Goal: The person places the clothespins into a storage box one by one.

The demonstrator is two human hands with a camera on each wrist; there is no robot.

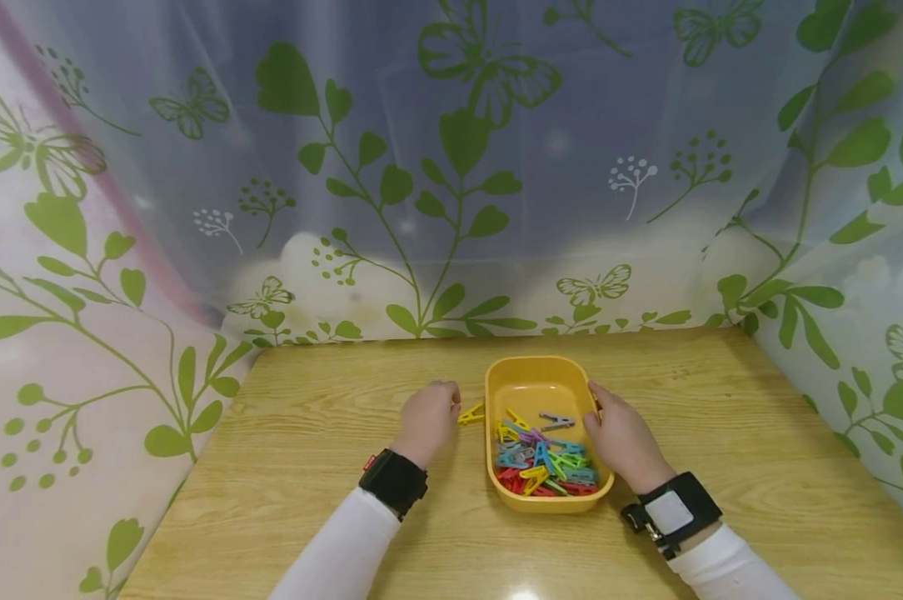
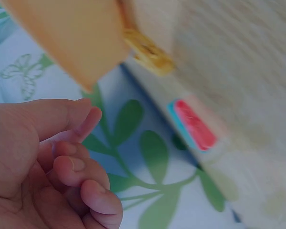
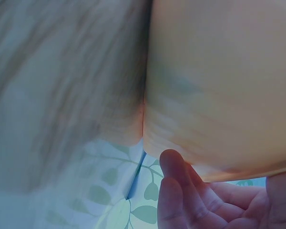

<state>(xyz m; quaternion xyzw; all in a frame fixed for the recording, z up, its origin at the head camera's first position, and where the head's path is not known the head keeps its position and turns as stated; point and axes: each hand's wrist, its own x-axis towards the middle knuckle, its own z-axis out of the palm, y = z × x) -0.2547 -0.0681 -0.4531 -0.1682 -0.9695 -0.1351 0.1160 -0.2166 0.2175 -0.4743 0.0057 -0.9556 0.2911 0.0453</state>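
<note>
A yellow plastic bin (image 1: 537,505) on the table holds a pile of small coloured clothespins (image 1: 541,458), with a grey one (image 1: 556,421) lying apart from the pile. My right hand (image 1: 626,437) grips the bin's right rim, thumb over the edge and fingers against the outer wall (image 3: 214,95). Left of the bin, my left hand (image 1: 426,421) is just over the table with loosely curled fingers and nothing between them. Close to its fingertips, a yellow clothespin (image 1: 471,413) lies against the bin's left side. The left wrist view also has a small red and teal piece (image 2: 194,124) on the table.
The wooden table (image 1: 309,400) extends around the bin. A curtain (image 1: 556,208) printed with leaves and butterflies hangs along its back edge, and similar cloth hangs on both sides. Each wrist wears a black strap (image 1: 395,483).
</note>
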